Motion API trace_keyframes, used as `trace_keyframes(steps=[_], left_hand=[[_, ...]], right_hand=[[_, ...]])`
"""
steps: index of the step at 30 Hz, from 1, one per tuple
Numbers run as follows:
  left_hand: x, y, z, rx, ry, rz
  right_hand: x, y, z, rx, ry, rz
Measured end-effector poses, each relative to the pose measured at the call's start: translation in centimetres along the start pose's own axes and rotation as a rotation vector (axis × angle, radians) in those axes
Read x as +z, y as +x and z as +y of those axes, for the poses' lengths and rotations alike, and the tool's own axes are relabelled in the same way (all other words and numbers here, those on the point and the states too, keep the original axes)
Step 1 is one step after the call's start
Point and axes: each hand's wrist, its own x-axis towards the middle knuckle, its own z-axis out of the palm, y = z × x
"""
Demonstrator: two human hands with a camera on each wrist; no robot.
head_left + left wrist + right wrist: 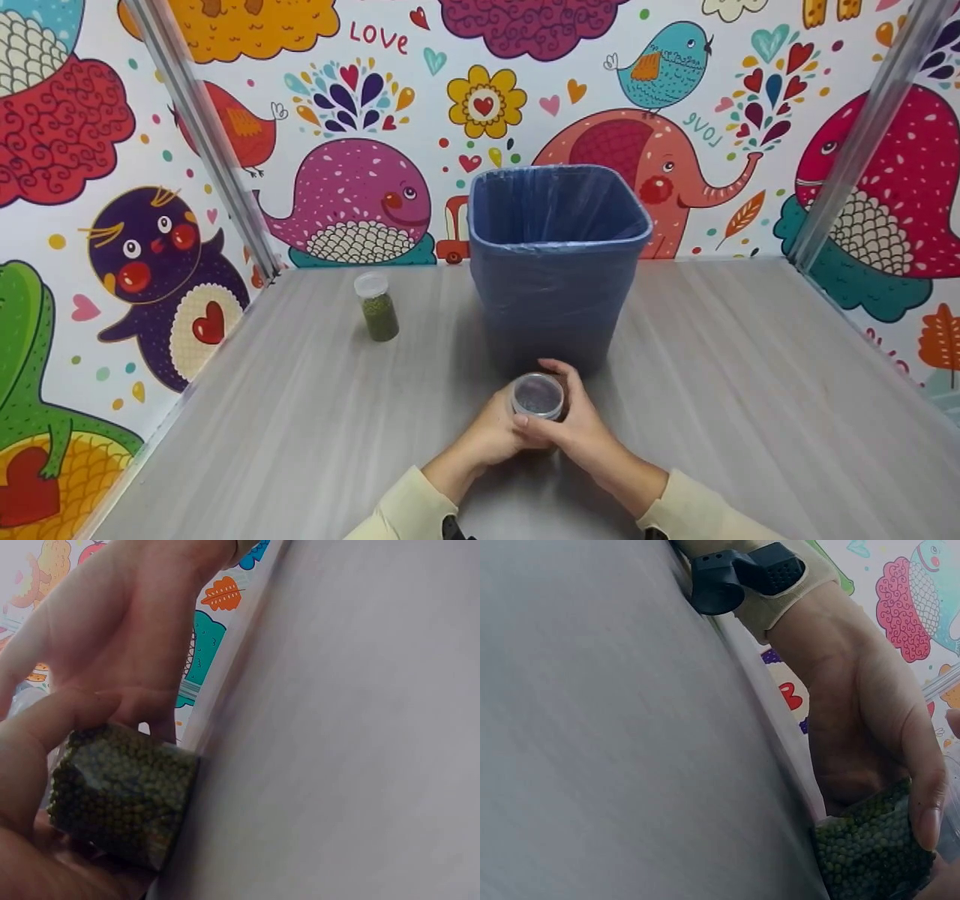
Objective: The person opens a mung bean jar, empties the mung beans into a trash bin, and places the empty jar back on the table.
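Just before the bin [553,300], the left hand [490,431] grips the jar [124,795] while the right hand [579,421] clasps it near the lid [538,394], which is apparently being worked, so the next move likely calls for steadying the jar beneath.

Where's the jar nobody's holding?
In the head view, the jar stands on the table, left of the blue bin and farther back than the left hand.

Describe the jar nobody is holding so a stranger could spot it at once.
Find the big blue bin on the grey table. To its left in the head view stands a small clear jar, green inside, with a pale lid. Unlike the nearer jar, gripped by the left hand and right hand, it stands untouched.
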Motion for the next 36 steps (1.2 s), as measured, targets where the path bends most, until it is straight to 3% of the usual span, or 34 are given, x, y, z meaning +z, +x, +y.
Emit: trace_keyframes(steps=[7,14,36], left_hand=[[0.03,0.01,0.0,-0.018,-0.02,0.0],[0.07,0.02,0.09,-0.043,0.03,0.014],[0.1,0.04,0.06,-0.035,0.04,0.024]], right_hand=[[0.18,-0.1,-0.01,0.005,-0.002,0.045],[0.13,0.05,0.19,0.015,-0.008,0.034],[0.01,0.01,0.06,0.019,-0.003,0.009]])
